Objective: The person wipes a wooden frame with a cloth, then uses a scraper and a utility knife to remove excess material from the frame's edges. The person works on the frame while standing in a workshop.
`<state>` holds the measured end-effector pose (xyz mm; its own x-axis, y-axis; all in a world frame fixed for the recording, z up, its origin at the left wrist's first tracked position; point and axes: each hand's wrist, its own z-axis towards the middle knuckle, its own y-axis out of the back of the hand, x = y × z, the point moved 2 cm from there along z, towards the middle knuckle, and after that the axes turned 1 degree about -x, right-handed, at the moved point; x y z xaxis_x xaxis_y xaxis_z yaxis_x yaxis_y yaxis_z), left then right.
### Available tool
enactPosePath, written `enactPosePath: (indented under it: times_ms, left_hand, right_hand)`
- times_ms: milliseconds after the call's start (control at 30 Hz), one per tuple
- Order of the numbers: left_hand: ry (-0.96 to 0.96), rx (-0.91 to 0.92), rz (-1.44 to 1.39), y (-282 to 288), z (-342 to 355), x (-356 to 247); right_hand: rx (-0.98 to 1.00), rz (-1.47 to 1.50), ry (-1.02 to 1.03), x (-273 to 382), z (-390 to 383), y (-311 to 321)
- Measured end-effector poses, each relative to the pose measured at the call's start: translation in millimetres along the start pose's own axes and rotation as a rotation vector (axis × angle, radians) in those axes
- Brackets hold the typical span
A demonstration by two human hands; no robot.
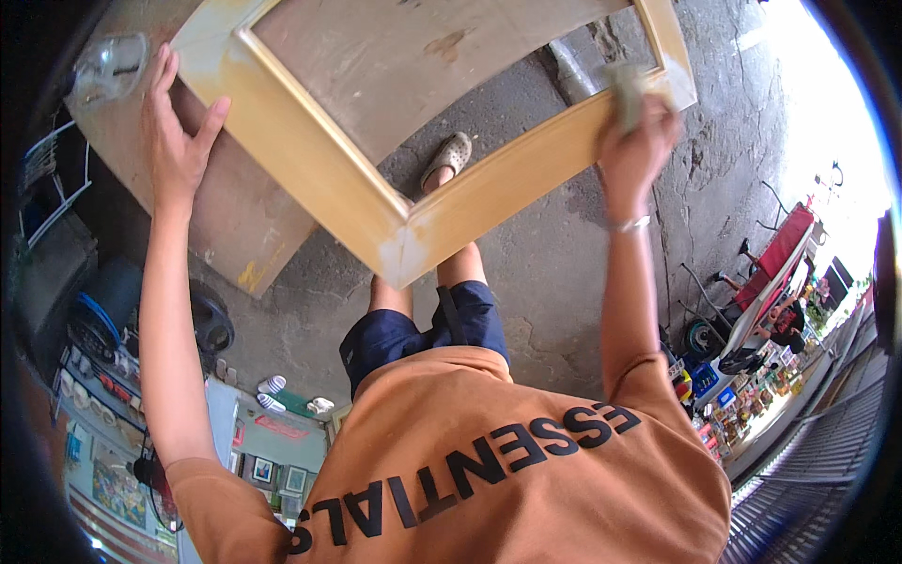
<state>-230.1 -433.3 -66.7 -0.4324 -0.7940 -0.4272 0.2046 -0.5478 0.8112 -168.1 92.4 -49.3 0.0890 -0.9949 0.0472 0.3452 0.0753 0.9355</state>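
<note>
In the head view, here's the pale yellow, wood-like moulded frame (310, 150), filling the upper centre of the picture, over a worn brown flat desk (235, 211), its near corner jutting past the edge. It looks stiff and fairly light for its breadth, I'd judge, awkward more than heavy; any dust could make it slick, and the mitred corners are likely the weak spots. Best hold? The broad outer rails, one each side, clear of the joints. And the hands: the left hand (180, 141), upper left, thumb and fingers spread against the outer edge; the right hand (644, 150), upper right, closed around a blurred grey-green pad (627, 94) on the lower right rail. Now the looks: smooth, matt faces, a raised lip around the opening, whitish-grey patches clouding the corners, a fine seam splitting the nearest one.
</note>
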Motion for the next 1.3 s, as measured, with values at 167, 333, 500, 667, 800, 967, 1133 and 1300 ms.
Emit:
enactPosePath:
  times_ms: [167, 333, 500, 667, 800, 967, 1133, 1300]
  left_hand:
    - [-0.02, -0.032, -0.033, -2.5, -5.3, -3.0]
    - [-0.067, -0.072, 0.017, -2.7, -3.7, -5.7]
    - [0.095, -0.039, 0.013, 2.5, -18.1, -3.6]
    - [0.084, -0.016, 0.071, 1.1, -13.1, -6.7]
    - [0.11, 0.016, 0.083, 6.7, -11.6, -13.6]
    - [0.119, 0.007, 0.094, 5.6, -13.7, -14.0]
    - [0.136, 0.027, 0.036, 8.4, -7.1, -11.4]
    - [0.181, -0.012, -0.058, 8.2, -8.3, -2.3]
  right_hand:
    - [-0.059, 0.059, -0.11, 94.2, -65.4, 1.6]
    - [0.367, 0.509, 0.266, 246.4, -156.0, 64.5]
    - [0.172, 0.196, -0.006, 131.0, -103.9, 32.8]
    - [0.21, 0.299, -0.034, 183.4, -128.7, 43.7]
    - [0.398, 0.447, 0.069, 249.4, -151.1, 68.0]
    - [0.413, 0.38, 0.142, 266.3, -90.9, 52.3]
    - [0.185, 0.395, 0.2, 325.1, 12.9, -6.7]
    - [0.228, 0.505, 0.227, 359.7, 90.2, -34.5]
